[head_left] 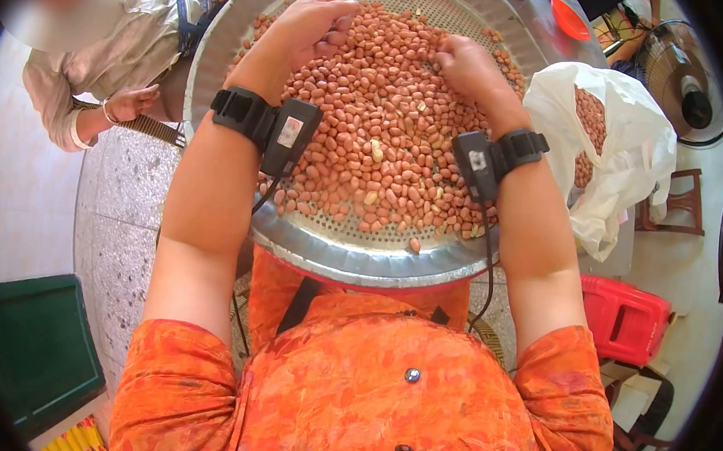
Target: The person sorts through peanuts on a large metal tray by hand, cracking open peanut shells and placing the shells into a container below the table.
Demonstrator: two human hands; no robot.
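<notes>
A large round metal sieve point(367, 264) with a perforated bottom lies in front of me, spread with shelled reddish peanuts point(359, 141). A few paler pieces, one like a peanut shell point(376, 150), lie among them. Over the far left part of the peanuts is my left hand point(318, 28), its fingers curled inward; what they hold, if anything, is hidden. At the far right, my right hand point(470, 68) reaches down to the peanuts with bent, closed fingers, and I cannot see what is between them. Black devices are strapped on both wrists.
A white plastic bag point(626, 152) of peanuts stands right of the sieve. Beyond it are an orange-red dish point(570, 19) and a fan point(688, 85). A red plastic stool point(623, 321) is at lower right. Another person point(132, 33) sits at left, near the rim.
</notes>
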